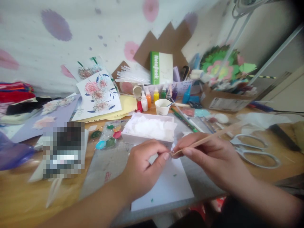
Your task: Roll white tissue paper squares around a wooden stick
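Observation:
My right hand (211,158) grips a thin wooden stick (206,138) that slants up to the right, its lower tip between my two hands. The fingertips of my left hand (147,167) are pinched together right at that tip, on something too small and blurred to name. Both hands are above a white paper sheet (163,186) with small green specks, which lies on a grey mat (95,180). Just behind the fingers sits a white box (142,138) filled with fluffy white material.
Grey-handled scissors (258,155) lie right of my hand. Paint blobs (110,141) are on a clear sheet at left. Behind stand a paper cup (162,107), several paint bottles (156,94), a notebook (163,68) and a cardboard box (225,99). Flower-printed paper (97,91) leans back left.

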`<move>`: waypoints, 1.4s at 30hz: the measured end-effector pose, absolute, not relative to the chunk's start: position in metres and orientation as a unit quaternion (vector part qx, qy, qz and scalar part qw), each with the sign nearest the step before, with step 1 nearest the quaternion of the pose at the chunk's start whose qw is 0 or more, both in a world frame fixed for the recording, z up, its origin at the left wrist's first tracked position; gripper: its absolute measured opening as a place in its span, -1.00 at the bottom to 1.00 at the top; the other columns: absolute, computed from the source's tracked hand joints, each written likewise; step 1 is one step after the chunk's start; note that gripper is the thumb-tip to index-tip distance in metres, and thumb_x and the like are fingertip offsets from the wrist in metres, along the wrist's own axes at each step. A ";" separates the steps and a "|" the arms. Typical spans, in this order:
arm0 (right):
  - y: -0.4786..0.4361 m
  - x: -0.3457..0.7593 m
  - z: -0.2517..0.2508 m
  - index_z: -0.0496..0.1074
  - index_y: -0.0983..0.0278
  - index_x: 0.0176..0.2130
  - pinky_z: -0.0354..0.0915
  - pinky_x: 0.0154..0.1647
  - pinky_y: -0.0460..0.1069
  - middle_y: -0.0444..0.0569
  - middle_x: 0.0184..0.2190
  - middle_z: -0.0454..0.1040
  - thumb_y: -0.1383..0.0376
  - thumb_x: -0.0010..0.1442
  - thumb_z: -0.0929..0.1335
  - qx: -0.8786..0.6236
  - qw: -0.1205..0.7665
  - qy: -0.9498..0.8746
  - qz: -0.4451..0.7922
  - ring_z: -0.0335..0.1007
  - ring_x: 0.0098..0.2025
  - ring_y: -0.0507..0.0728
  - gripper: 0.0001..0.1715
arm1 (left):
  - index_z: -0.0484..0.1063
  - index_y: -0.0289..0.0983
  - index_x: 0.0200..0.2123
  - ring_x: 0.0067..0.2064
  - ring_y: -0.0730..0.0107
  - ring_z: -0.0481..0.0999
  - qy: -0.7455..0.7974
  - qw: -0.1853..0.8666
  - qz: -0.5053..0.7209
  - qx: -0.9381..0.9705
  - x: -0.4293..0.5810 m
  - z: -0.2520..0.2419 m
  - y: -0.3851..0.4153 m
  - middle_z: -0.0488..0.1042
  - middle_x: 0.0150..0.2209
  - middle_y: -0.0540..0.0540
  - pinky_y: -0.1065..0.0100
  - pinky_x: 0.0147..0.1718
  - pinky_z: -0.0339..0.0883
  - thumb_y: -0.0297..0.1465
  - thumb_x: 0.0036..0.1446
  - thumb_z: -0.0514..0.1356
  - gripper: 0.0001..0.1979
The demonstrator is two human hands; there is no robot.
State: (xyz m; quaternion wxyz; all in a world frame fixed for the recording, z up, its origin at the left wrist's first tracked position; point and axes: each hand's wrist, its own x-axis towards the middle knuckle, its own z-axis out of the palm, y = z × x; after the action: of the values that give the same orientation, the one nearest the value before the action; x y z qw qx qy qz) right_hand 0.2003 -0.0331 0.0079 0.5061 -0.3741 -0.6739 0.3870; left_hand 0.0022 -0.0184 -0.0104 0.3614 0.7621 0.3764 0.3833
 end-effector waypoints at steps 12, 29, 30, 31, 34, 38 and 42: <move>0.000 0.211 -0.017 0.62 0.15 -0.35 0.57 -0.32 -0.05 -0.11 -0.40 0.63 0.25 0.19 0.49 -0.383 0.561 -0.573 0.458 0.62 -0.37 0.08 -0.94 | 0.40 -0.26 -0.53 -0.57 0.51 0.37 0.509 0.519 0.443 0.524 -0.009 -0.010 0.007 0.46 -0.59 0.04 0.44 -0.52 0.22 -0.36 0.18 0.19 -0.76; 0.034 0.217 -0.026 0.56 0.14 -0.41 0.45 -0.13 0.13 -0.08 -0.27 0.62 0.17 0.17 0.47 -0.462 0.558 -0.611 0.320 0.54 -0.16 0.21 -0.85 | 0.29 -0.16 0.27 -0.62 0.51 0.31 0.559 0.478 0.379 0.562 -0.016 -0.006 0.018 0.51 -0.55 0.07 0.44 -0.59 0.23 -0.24 0.26 0.14 -0.48; 0.033 0.219 -0.028 0.55 0.14 -0.41 0.44 -0.14 0.12 -0.08 -0.28 0.61 0.17 0.17 0.47 -0.464 0.562 -0.609 0.313 0.53 -0.16 0.21 -0.86 | 0.32 -0.17 0.23 -0.62 0.51 0.31 0.555 0.475 0.394 0.557 -0.015 -0.005 0.017 0.51 -0.54 0.07 0.44 -0.59 0.23 -0.26 0.24 0.15 -0.51; 0.032 0.221 -0.029 0.55 0.13 -0.39 0.42 -0.16 0.12 -0.08 -0.31 0.59 0.17 0.18 0.47 -0.467 0.565 -0.608 0.307 0.51 -0.18 0.20 -0.87 | 0.36 -0.18 0.18 -0.61 0.52 0.30 0.553 0.468 0.415 0.550 -0.015 -0.005 0.016 0.51 -0.52 0.07 0.45 -0.60 0.22 -0.28 0.23 0.16 -0.55; 0.025 0.225 -0.030 0.55 0.13 -0.37 0.38 -0.25 0.07 -0.12 -0.44 0.53 0.13 0.22 0.44 -0.468 0.562 -0.612 0.300 0.47 -0.29 0.17 -0.83 | 0.45 -0.22 -0.07 -0.60 0.53 0.29 0.532 0.425 0.484 0.549 -0.015 -0.004 0.010 0.47 -0.53 0.07 0.47 -0.59 0.20 -0.35 0.20 0.17 -0.77; 0.009 0.227 -0.021 0.57 0.13 -0.39 0.34 -0.32 0.02 -0.13 -0.44 0.54 0.14 0.21 0.45 -0.456 0.545 -0.639 0.294 0.44 -0.33 0.13 -0.83 | 0.47 -0.22 -0.32 -0.53 0.48 0.39 0.461 0.360 0.409 0.700 -0.014 -0.009 0.002 0.49 -0.52 0.04 0.44 -0.52 0.24 -0.42 0.20 0.15 -0.90; -0.007 0.230 -0.013 0.58 0.14 -0.37 0.35 -0.35 -0.03 -0.12 -0.40 0.59 0.22 0.23 0.44 -0.448 0.503 -0.695 0.253 0.49 -0.33 0.12 -0.87 | 0.51 -0.24 -0.38 -0.37 0.30 0.51 0.357 0.243 0.132 0.892 -0.012 -0.014 0.002 0.57 -0.42 -0.05 0.32 -0.38 0.29 -0.46 0.20 0.14 -0.84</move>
State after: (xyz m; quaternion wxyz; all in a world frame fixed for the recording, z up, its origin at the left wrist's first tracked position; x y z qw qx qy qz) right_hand 0.2302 -0.0073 -0.0130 0.5029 -0.4476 -0.6948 0.2530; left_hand -0.0117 0.0020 -0.0143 0.2427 0.8924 0.3568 0.1319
